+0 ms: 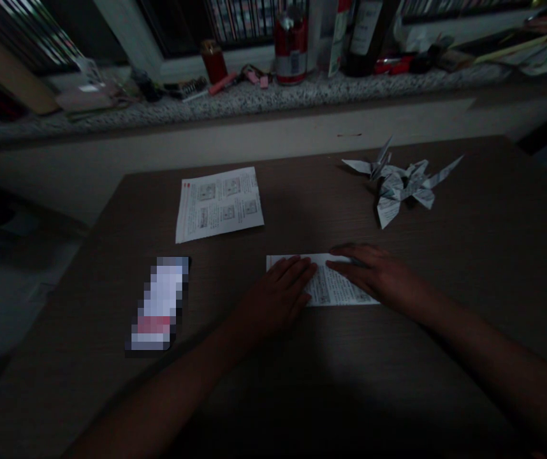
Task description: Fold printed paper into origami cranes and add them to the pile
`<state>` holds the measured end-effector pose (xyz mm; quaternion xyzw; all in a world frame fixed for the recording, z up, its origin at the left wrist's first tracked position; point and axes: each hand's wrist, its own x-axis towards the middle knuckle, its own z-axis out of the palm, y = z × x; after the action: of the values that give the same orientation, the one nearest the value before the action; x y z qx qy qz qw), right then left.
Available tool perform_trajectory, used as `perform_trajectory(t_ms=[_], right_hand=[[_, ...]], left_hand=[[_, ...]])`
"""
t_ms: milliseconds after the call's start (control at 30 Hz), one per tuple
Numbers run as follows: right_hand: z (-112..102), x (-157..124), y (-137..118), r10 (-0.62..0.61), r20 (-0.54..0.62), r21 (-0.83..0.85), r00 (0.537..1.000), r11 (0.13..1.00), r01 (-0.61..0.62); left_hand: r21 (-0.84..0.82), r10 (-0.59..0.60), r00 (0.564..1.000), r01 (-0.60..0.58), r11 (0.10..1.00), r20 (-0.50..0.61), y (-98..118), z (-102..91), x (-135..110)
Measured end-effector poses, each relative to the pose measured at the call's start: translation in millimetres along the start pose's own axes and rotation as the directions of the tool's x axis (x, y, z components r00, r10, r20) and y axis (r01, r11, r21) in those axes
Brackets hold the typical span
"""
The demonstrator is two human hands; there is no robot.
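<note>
Dim interior: dark wood-grain table (484,255), set below a window (249,22) and a pale wall (273,140).

Item: printed paper strip (328,284), oblong, lying flat near the middle of the table, long side running left to right. Text and small framed pictures on the upper face; pale margin along the far edge. Both ends partly covered by hands.

Left hand (285,287): palm down on the strip's left part, fingers extended side by side, unclenched, grasping nothing.

Right hand (379,274): laid over the strip's right part, digits pointing left, loosely spread, likewise unclenched. Fingertips of the two hands near each other, a portion of print showing between.

Printed sheet (220,205): larger, flat, beyond and to the left of the strip, well apart from it. Rows of framed pictures with text; red marks at its far left corner.

Phone (159,303): left of the left hand, face up, slightly slanted; screen lit, contents pixelated.

Folded-paper figures (393,191): beyond the right hand, grouped close together, made of printed paper, with pointed wing-like parts; number uncertain where they overlap.

Speckled stone sill (240,109): above the table's far edge. On it, a red-and-silver can (291,48), a dark bottle (366,35) with a pale label, and assorted small articles, probably stationery, poorly lit.
</note>
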<state>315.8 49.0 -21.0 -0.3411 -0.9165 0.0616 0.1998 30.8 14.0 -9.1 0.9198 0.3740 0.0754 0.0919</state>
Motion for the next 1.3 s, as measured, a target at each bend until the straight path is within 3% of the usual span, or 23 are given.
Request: perform_trajectory(t_ms=[300, 500, 700, 900, 1067, 1300], right_hand=[[-3.7, 1.0, -1.0, 0.022, 0.020, 0.025, 1.000, 0.999, -0.022], [-13.6, 3.4, -0.5, 0.052, 0.054, 0.159, 0.997, 0.986, -0.060], [-22.6, 9.9, -25.5, 0.108, 0.002, 0.067, 0.994, 0.992, -0.108], [0.9, 13.3, -64.2, 0.101, 0.010, -0.012, 0.995, 0.995, -0.101], [21.9, 7.1, -63.7, 0.150, 0.045, -0.075, 0.988, 0.986, -0.146], [29.4, 2.3, -62.1, 0.177, 0.034, -0.068, 0.984, 0.982, -0.174]], left_hand=[[0.021, 0.009, 1.000, -0.009, 1.000, -0.003, -0.1, 2.4, -1.3], [0.029, 0.010, 1.000, -0.010, 1.000, 0.006, 0.3, 2.5, -0.3], [0.026, 0.007, 1.000, -0.007, 1.000, -0.006, 0.3, 2.7, -0.8], [0.044, 0.006, 1.000, -0.005, 0.999, -0.008, 1.4, 1.7, 1.1], [0.041, 0.017, 1.000, -0.017, 0.999, -0.016, 0.7, 2.0, 1.6], [0.021, 0.014, 0.999, -0.014, 1.000, -0.029, 0.8, 3.6, 0.9]])
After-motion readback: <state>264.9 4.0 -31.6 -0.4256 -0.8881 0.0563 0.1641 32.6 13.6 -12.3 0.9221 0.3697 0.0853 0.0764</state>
